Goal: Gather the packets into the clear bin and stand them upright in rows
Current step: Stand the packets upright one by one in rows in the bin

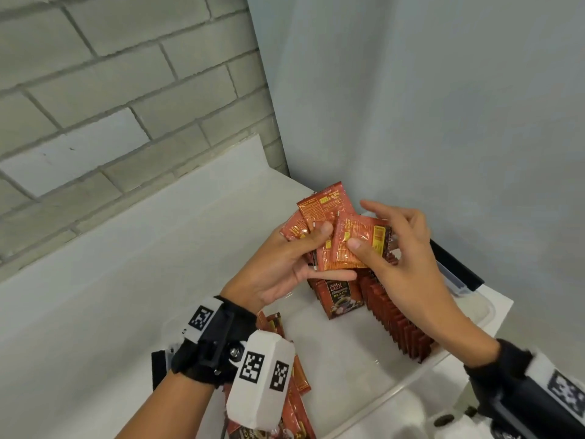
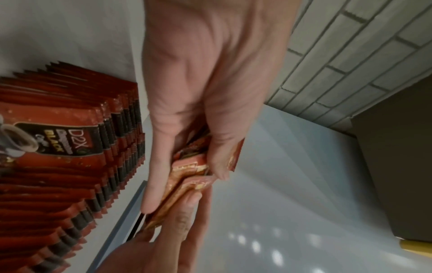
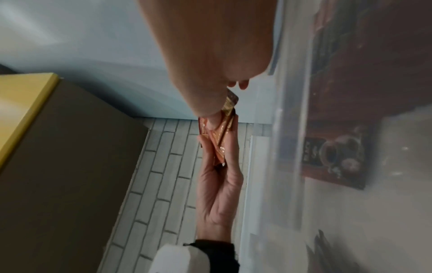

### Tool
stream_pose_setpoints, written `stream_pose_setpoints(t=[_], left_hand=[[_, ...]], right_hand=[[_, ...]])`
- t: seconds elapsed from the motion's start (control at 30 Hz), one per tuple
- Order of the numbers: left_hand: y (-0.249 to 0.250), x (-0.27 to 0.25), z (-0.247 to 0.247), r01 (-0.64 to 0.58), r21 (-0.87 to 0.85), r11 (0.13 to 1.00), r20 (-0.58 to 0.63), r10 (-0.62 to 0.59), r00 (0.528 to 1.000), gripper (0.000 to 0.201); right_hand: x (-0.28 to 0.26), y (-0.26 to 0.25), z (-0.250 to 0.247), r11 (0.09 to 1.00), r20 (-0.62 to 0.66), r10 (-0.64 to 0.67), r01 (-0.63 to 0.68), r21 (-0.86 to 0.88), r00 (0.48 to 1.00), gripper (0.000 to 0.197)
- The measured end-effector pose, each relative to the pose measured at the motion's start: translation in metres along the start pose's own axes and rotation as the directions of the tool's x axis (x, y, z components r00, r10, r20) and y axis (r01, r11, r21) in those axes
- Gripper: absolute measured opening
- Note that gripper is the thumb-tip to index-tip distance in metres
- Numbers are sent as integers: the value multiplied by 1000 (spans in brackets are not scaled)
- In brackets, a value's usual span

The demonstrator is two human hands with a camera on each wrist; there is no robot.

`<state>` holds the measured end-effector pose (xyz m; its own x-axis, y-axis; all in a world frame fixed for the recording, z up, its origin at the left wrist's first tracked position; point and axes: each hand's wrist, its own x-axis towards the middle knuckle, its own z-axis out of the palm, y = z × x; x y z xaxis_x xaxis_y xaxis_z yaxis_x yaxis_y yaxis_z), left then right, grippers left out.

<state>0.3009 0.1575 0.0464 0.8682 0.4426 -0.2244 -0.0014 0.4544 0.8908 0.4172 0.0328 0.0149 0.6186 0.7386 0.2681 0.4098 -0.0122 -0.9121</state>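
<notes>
Both hands meet above the far end of the clear plastic bin (image 1: 484,307), which sits on a white tabletop (image 1: 110,280) pushed into a corner. The left hand (image 1: 285,264) grasps a fanned bunch of orange-red foil packets (image 1: 319,210), thumb pressed on their printed backs and fingers curled underneath. The right hand (image 1: 402,248) pinches the nearest packet of that fan (image 1: 357,242) between thumb and fingers, its index finger stretched out above the packet's top edge. The two hands touch the same bunch, so the packets overlap and their exact count cannot be told.

Inside the bin, directly under the hands, a row of dark red packets stands upright (image 1: 395,324) along the right wall, edges up like files. Beside it on the left, a shorter upright group (image 1: 343,299) shows a front face printed with a coffee cup and the word BLACK. The hands and the held fan hide the far ends of both rows. The left wrist view shows these rows (image 2: 70,147) packed tight, close beside the left hand.

More loose red packets (image 1: 297,384) lie flat at the near left of the bin, largely covered by the white tagged block on the black left wrist strap (image 1: 218,346). A black bar (image 1: 456,267) runs along the bin's far right rim.

A grey block wall (image 1: 110,74) rises behind the tabletop, and a pale plain wall (image 1: 443,90) closes the right side. In the right wrist view, a brown cabinet with a yellow edge (image 3: 58,157) stands further off.
</notes>
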Motion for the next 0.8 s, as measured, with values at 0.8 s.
stream_pose_setpoints(t=[0.8], left_hand=[[1, -1, 1, -65, 136, 989, -126, 83, 989, 40]], right_hand=[[4, -4, -5, 910, -20, 261, -239, 338, 965, 32]])
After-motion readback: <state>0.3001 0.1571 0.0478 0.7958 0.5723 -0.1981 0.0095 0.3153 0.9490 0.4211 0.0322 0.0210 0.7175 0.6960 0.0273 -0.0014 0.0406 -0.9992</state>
